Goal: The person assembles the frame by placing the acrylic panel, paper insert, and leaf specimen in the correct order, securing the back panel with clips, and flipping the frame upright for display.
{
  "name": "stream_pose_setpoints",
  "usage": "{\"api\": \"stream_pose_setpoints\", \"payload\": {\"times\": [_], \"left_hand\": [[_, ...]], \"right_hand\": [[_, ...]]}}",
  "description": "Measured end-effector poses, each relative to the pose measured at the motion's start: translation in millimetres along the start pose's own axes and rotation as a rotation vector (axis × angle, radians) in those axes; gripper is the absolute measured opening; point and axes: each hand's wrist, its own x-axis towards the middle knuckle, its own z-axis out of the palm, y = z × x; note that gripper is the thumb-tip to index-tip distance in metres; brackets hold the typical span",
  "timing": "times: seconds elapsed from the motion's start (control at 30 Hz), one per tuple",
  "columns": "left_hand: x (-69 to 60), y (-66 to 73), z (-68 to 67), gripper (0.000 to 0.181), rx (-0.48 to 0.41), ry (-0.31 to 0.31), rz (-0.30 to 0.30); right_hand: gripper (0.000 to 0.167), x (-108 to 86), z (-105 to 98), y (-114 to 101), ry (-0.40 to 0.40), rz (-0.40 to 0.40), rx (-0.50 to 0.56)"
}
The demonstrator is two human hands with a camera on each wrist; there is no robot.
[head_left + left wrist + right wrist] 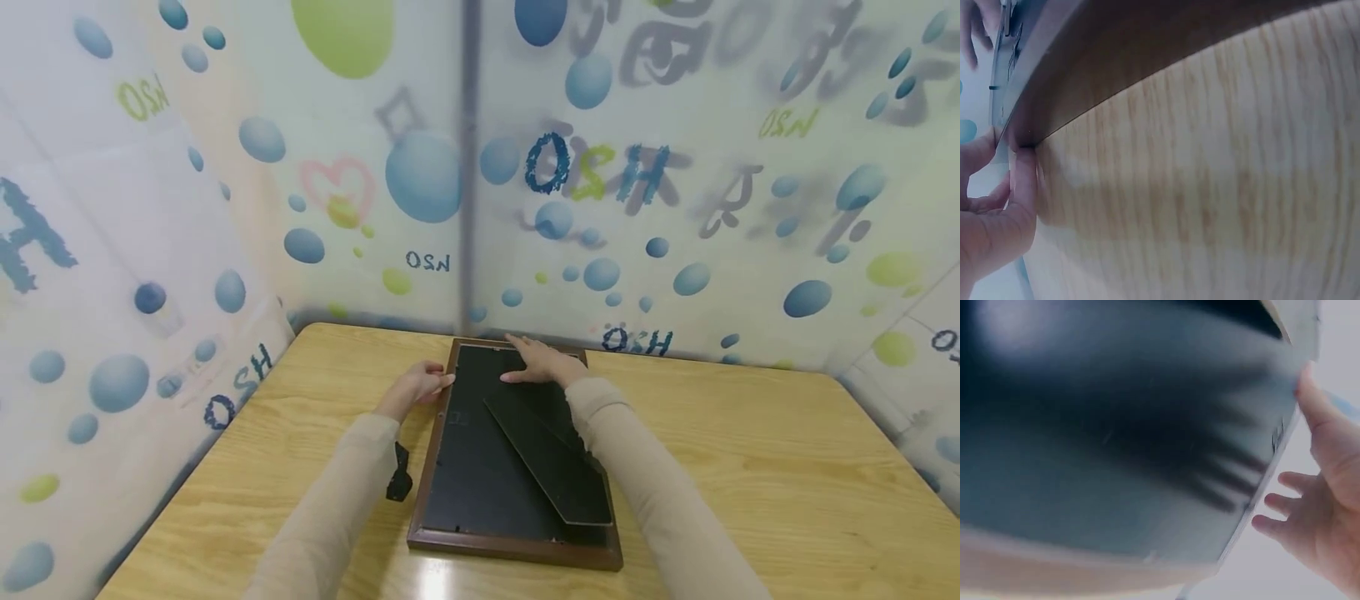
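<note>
A picture frame (465, 467) with a brown moulding lies back side up, showing its black backing. A black easel stand flap (551, 458) sits slantwise over the backing. My left hand (416, 387) grips the frame's left side near the far end; in the left wrist view its thumb (979, 153) is at the upper edge and a finger (1024, 178) at the side by the tabletop. Over the far end of the backing, my right hand (540, 362) reaches with spread fingers. The right wrist view shows those fingers (1285, 503) extended beside the dark backing (1116, 456).
The frame lies on a light wood-grain table (750, 467). Behind and beside the table hang pale curtains (675, 208) with blue and green dots, close to its far edge. A black device (399, 475) shows at my left wrist.
</note>
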Motion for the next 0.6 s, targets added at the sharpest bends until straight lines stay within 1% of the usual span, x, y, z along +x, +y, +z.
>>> {"api": "stream_pose_setpoints", "payload": {"times": [0.07,0.1,0.13,0.17,0.2,0.27,0.3,0.33,0.37,0.4,0.43,0.47,0.5,0.53,0.57,0.6], "left_hand": [[2.5,-7.6,1.8,0.053,0.004,-0.012,0.037],[19.3,-18.2,-0.7,0.055,0.001,-0.013,0.057],[31.5,-24.7,-2.9,0.057,0.000,-0.016,0.065],[47.3,-35.1,-7.4,0.060,-0.006,-0.017,0.095],[54.0,-38.9,-9.6,0.062,0.004,-0.016,0.108],[64.2,-41.3,-10.6,0.062,0.085,0.035,0.096],[66.0,-41.2,-9.7,0.056,0.133,0.067,0.105],[50.1,-31.9,-6.2,0.046,0.188,0.093,0.110],[36.6,-25.3,-2.7,0.038,0.243,0.122,0.134],[16.6,-14.1,2.9,0.031,0.311,0.141,0.143],[2.3,-8.6,6.6,0.029,0.353,0.158,0.177],[-9.1,-5.1,10.0,0.031,0.373,0.165,0.217],[-18.3,-2.9,13.1,0.034,0.373,0.164,0.241],[-26.6,-2.1,15.3,0.036,0.367,0.142,0.259],[-30.6,-3.5,17.3,0.038,0.373,0.131,0.258],[-30.2,-7.8,18.7,0.041,0.393,0.120,0.242]], "right_hand": [[0.079,-12.0,2.3,12.7,0.038,0.036,0.071],[0.078,-18.5,2.5,19.1,0.063,0.052,0.110],[0.077,-25.0,2.4,25.3,0.084,0.066,0.140],[0.077,-31.5,2.6,31.5,0.099,0.084,0.168],[0.076,-37.8,3.0,37.3,0.106,0.101,0.197],[0.077,-50.6,4.7,48.3,0.112,0.148,0.255],[0.078,-57.2,6.0,52.6,0.109,0.181,0.287],[0.078,-63.7,7.7,56.4,0.104,0.213,0.314],[0.078,-70.1,9.6,59.2,0.100,0.247,0.351],[0.078,-76.6,11.3,61.0,0.099,0.276,0.381],[0.078,-82.9,13.3,62.0,0.098,0.312,0.410],[0.077,-89.3,15.4,61.9,0.094,0.346,0.449],[0.076,-96.1,17.7,60.8,0.087,0.369,0.483],[0.075,-102.8,20.5,59.0,0.083,0.388,0.527],[0.074,-109.7,23.6,56.5,0.080,0.405,0.576],[0.072,-116.7,27.1,53.5,0.071,0.419,0.622]]}}
